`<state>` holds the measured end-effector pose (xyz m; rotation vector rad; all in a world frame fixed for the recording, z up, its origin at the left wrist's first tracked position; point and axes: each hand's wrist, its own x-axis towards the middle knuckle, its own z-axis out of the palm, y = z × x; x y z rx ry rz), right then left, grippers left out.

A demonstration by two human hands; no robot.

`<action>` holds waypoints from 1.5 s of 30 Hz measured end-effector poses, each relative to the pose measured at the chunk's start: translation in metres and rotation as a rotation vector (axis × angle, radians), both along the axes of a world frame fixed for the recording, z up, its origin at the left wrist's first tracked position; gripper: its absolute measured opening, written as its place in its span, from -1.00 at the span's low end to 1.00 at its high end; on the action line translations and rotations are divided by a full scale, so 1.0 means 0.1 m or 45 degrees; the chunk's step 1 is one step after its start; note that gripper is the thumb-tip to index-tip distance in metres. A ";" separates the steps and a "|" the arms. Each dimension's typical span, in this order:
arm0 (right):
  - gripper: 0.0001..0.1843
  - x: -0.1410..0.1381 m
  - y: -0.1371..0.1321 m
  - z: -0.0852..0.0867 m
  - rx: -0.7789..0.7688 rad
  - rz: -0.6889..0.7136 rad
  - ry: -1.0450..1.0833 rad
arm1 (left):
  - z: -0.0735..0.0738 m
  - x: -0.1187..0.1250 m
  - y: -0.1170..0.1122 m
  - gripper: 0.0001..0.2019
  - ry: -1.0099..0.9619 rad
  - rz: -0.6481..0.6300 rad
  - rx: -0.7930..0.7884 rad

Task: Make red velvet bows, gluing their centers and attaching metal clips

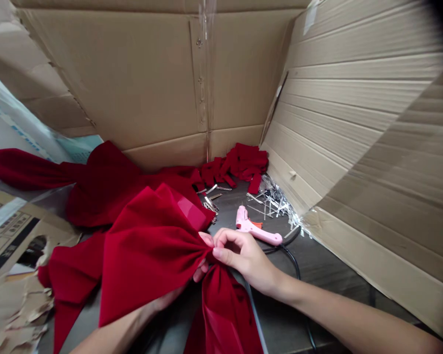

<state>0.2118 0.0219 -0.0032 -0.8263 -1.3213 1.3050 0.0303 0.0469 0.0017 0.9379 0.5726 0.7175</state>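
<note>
A pink glue gun [253,226] lies on a dark tabletop [317,290] beside a black cord [294,260], near what appear to be metal hair clips [271,204], against cardboard walls [339,123].

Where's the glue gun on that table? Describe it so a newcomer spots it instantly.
Start at the cardboard wall on the right. On the dark tabletop beside it, just beyond the right hand pinching the red bow, lies the glue gun. It's the only pink object there, with a black cord trailing from it.
</note>
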 end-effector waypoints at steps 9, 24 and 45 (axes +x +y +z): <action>-0.77 -0.02 -0.08 0.02 0.209 -0.185 -0.208 | 0.27 0.21 -0.22 -0.87 -0.013 0.062 -0.123; -0.84 -0.02 -0.11 0.04 0.021 -0.054 0.000 | 0.20 0.21 -0.23 -0.88 0.051 0.308 -0.187; -0.82 -0.08 -0.10 0.02 -0.009 -0.055 0.062 | 0.15 0.24 -0.21 -0.75 0.301 0.444 -0.141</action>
